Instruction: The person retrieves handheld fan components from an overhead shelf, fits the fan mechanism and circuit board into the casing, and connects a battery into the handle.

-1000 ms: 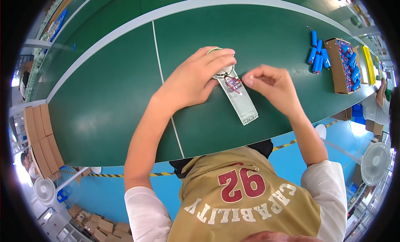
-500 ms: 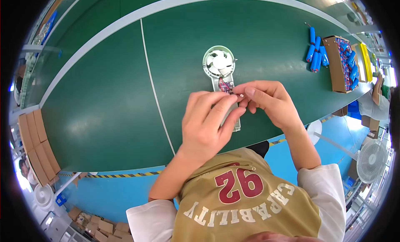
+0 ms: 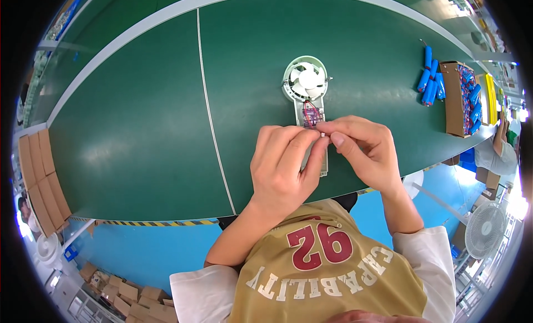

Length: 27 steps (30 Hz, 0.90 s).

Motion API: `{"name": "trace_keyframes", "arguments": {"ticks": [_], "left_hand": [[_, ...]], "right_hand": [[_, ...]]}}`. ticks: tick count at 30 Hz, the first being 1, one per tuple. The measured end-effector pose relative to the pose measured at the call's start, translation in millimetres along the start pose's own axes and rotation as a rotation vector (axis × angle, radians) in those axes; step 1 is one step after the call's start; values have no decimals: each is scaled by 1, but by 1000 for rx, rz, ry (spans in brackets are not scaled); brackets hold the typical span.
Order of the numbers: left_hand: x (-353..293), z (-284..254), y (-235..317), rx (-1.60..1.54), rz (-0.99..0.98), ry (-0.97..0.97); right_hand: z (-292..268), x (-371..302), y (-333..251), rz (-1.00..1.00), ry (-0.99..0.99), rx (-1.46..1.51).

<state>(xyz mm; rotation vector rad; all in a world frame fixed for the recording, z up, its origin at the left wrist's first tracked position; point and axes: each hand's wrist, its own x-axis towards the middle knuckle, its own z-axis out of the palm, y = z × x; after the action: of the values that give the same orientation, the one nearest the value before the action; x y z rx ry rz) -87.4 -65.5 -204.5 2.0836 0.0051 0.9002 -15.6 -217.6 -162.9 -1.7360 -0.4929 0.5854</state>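
A small handheld fan with a pale green round head point(image 3: 305, 79) and white blades lies on the green table, its opened handle pointing toward me. In that handle a purple circuit board point(image 3: 311, 115) with thin red and dark wires is exposed. Over the handle, my left hand point(image 3: 285, 166) pinches a tiny white connector point(image 3: 323, 134) between thumb and fingertips. My right hand point(image 3: 367, 149) meets it there with thumb and forefinger closed close to the connector; whatever those tips hold is too small to make out. Both hands cover the middle of the handle.
Several blue cylindrical batteries point(image 3: 430, 81) lie at the right, beside a cardboard box point(image 3: 455, 101) full of more. A yellow tray point(image 3: 491, 98) stands beyond it. Cardboard dividers point(image 3: 44, 181) sit at the table's left end. A pedestal fan point(image 3: 484, 229) stands right on the blue floor.
My view has shifted, so the table's things sit slightly elsewhere in the picture. My fingertips have drawn closer together around the white connector, and more of the circuit board shows.
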Motion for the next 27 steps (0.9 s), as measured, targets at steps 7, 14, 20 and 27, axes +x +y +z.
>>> {"name": "trace_keyframes", "arguments": {"ticks": [7,14,20,27], "left_hand": [[1,0,-3,-32,-52,-10],[-4,-3,-3,-48,-68,17],[-7,0,-7,-5,1,-11],[3,-11,6,90,-145,-82]], "right_hand": [[7,0,-3,70,127,181],[-9,8,-4,364,-51,142],[-10,13,4,424,-6,350],[-14,22,3,316,61,132]]}}
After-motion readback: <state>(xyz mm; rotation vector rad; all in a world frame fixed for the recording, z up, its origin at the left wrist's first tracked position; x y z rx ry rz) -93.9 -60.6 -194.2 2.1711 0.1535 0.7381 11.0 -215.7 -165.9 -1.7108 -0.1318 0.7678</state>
